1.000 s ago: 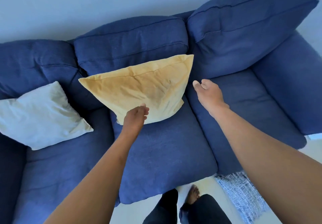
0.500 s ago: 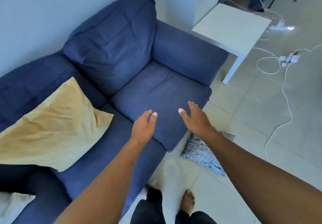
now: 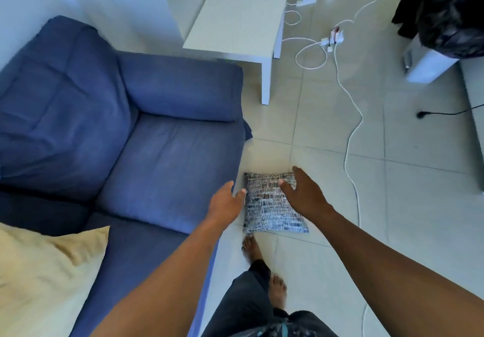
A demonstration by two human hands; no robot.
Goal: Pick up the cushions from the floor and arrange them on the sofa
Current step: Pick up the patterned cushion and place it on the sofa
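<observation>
I see both of my arms stretched forward and down toward a small square cushion with a black-and-white woven pattern, which lies flat on the pale tiled floor just beside the front right corner of the deep blue fabric sofa. My left hand hangs over the gap between the sofa's seat edge and the patterned cushion, fingers spread apart and holding nothing; its fingertips sit close to the cushion's left edge, though I cannot tell whether they touch it. My right hand is above the cushion's upper right part, palm turned down, fingers splayed wide and also empty; whether it rests on the fabric or hovers over it I cannot tell. A soft pale yellow cushion already sits on the sofa, on the seat far to the left of the patterned one. My bare feet stand on the tiles just below the patterned cushion, with dark trouser legs above them. Beyond the sofa's right armrest stands a low white square bench. A white cable trails across the floor to the right of the cushion, leading up to a white power strip near the bench.
</observation>
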